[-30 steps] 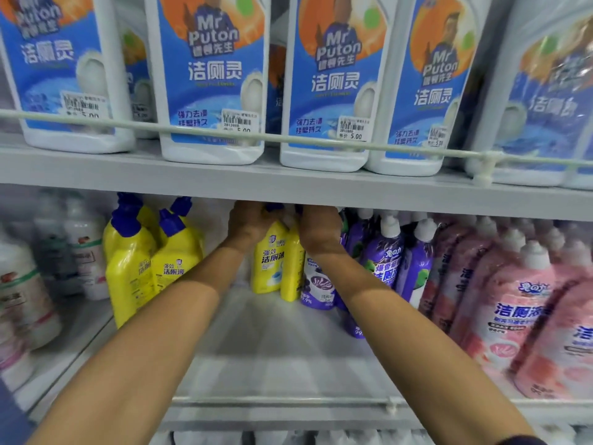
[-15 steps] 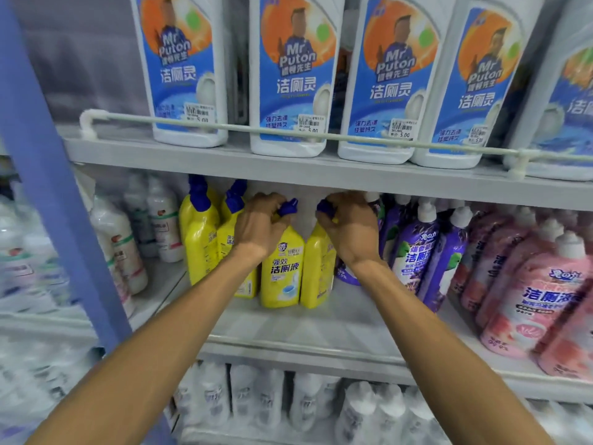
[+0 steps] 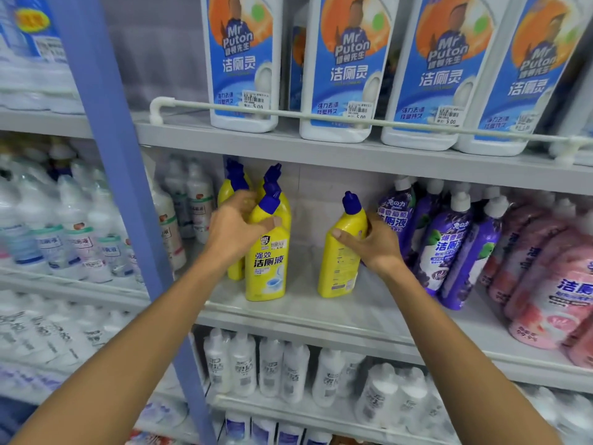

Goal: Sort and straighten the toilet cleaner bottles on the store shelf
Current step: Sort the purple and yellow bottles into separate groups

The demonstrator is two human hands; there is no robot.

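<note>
The left bottle point(image 3: 265, 261) and the right bottle point(image 3: 340, 255), both yellow with blue caps, stand upright near the front of the middle shelf point(image 3: 308, 305), with bare shelf between them. My left hand point(image 3: 237, 232) grips the left one at its shoulder, thumb across the front. My right hand point(image 3: 377, 248) holds the right one round its upper body, thumb forward. The right bottle seems turned side-on, small print facing me. I judge them stiff, smooth plastic, probably full, so bottom-heavy but tall and easy to tip. The body below the neck is the place to hold, not the angled cap. More yellow bottles point(image 3: 236, 187) crowd close behind my left hand. Purple bottles point(image 3: 449, 248) lean just beside my right knuckles and could topple if nudged, with pink bottles point(image 3: 561, 284) beyond. The upper shelf point(image 3: 321, 155) sits low over the caps, so sliding looks safer than lifting.
</note>
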